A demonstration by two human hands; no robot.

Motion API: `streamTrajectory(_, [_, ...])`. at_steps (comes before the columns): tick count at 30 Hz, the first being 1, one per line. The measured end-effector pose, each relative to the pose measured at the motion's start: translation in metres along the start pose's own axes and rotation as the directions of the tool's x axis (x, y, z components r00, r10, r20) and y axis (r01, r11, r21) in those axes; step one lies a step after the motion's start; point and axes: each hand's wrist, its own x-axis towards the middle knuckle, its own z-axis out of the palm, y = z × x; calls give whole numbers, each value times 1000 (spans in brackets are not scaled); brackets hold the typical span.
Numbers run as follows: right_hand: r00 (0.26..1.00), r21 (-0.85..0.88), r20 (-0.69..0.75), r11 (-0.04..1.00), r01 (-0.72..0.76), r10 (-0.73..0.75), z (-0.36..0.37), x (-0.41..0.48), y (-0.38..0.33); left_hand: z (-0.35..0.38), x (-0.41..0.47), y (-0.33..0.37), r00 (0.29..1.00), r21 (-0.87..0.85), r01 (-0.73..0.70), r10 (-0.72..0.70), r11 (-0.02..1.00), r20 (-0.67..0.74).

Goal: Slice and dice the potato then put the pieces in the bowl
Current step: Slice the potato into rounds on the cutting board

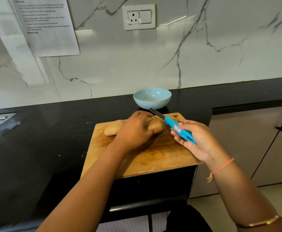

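Whole tan oblong potato (110,130) lies on the worn wooden cutting board (153,158), centre frame, towards the board's far-left part. Long axis runs left-right, left end slightly nearer the camera. No cuts visible.

Left hand (137,129) covers its middle and right half, fingers curled down over it, gripping. Right hand (197,141) is right of centre, fingers wrapped round the blue plastic handle of a small knife (174,127). The blade points up-left and is off the potato, tip near the pale blue round bowl (152,97). The bowl sits on the black countertop (36,139), just behind the board.
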Motion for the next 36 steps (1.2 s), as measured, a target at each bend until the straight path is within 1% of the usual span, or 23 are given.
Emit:
streamTrajectory(2, [994, 88, 64, 992, -96, 90, -2, -2, -3, 8, 7, 5, 988, 10, 49, -50, 999, 147])
streamTrajectory(3, [988, 121, 93, 984, -131, 120, -4, -2, -4, 9, 10, 6, 977, 8, 84, -84, 996, 198])
streamTrajectory(5, [974, 191, 150, 961, -199, 172, -7, -2, -4, 11, 17, 8, 964, -33, 143, -132, 989, 233])
streamTrajectory(8, [956, 241, 203, 936, -257, 210, -8, -1, -3, 13, 22, 8, 970, -98, 179, -159, 979, 184])
streamTrajectory(13, [955, 221, 213, 942, -254, 207, -9, 1, 2, 24, 14, 0, 984, -214, 174, -161, 961, 76])
streamTrajectory(15, [962, 154, 199, 963, -220, 188, -9, 3, 3, 24, 13, -4, 987, -228, 161, -153, 960, 56])
streamTrajectory(17, [975, 6, 167, 989, -151, 148, -7, 3, 3, 24, 13, -8, 988, -241, 152, -145, 959, 44])
streamTrajectory(19, [987, -167, 123, 982, -85, 106, -4, 2, 4, 24, 12, -8, 990, -241, 142, -136, 960, 40])
streamTrajectory(22, [992, -372, 99, 928, -32, 74, -1, 1, 6, 25, 12, -9, 992, -234, 128, -121, 964, 44])
streamTrajectory(25, [997, -538, 80, 843, 25, 21, 3, 1, 7, 25, 13, -10, 991, -235, 136, -130, 962, 42])
streamTrajectory(31, [994, -729, 102, 677, 102, -40, 11, -2, 12, 27, 13, -10, 988, -239, 156, -151, 959, 37])
streamTrajectory(34, [993, -765, 106, 633, 120, -60, 14, -3, 12, 28, 13, -11, 987, -233, 161, -156, 959, 38])
streamTrajectory(36, [992, -772, 108, 623, 125, -64, 15, -4, 12, 28, 12, -11, 987, -243, 162, -157, 957, 41])
